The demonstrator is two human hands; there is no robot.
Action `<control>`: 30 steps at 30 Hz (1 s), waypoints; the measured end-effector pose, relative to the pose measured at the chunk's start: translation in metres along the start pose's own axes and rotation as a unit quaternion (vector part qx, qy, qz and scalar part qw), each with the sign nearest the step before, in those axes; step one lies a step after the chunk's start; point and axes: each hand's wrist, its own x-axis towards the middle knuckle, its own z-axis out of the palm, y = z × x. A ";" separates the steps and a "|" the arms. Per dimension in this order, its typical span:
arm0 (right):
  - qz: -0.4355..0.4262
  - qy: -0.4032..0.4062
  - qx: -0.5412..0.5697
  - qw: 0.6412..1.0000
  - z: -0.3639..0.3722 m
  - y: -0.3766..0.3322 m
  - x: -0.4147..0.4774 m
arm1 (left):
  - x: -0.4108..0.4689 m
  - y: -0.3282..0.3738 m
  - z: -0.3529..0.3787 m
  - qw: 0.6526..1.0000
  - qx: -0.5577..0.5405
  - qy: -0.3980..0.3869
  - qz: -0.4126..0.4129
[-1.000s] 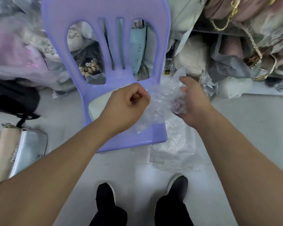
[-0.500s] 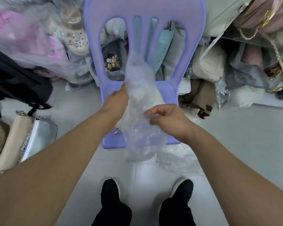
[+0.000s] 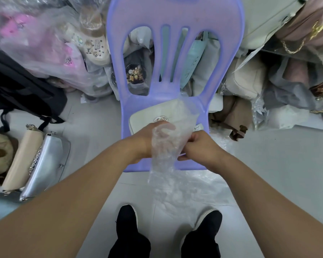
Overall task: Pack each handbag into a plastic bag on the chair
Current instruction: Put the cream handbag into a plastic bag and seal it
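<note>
My right hand (image 3: 199, 144) is curled into a loose fist, thumb and fingers pinching one edge of the clear plastic bag (image 3: 164, 155); my left hand (image 3: 147, 140) grips the opposite edge, its fingers bent and showing blurred through the film, though whether they sit inside the bag or behind it I cannot tell; the bag hangs crumpled between both hands over the front of the seat. The cream handbag (image 3: 149, 116) lies flat on the seat of the lilac plastic chair (image 3: 175, 43), its silver clasp (image 3: 160, 119) just beyond my left knuckles. Loose plastic bags (image 3: 186, 189) lie on the floor by my black shoes (image 3: 127, 220); a silver handbag (image 3: 45, 161) and a beige handbag (image 3: 21, 159) rest side by side to my left.
</note>
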 end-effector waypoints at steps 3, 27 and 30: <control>0.009 0.077 0.088 0.993 0.005 -0.003 0.004 | 0.000 0.002 -0.003 0.994 0.085 0.066 0.033; 0.072 0.200 -0.142 0.967 0.030 0.018 0.096 | -0.004 -0.042 -0.094 0.692 0.413 0.523 0.278; 0.060 0.188 -0.105 0.975 0.032 0.026 0.105 | 0.009 -0.069 -0.088 0.754 0.392 0.494 0.185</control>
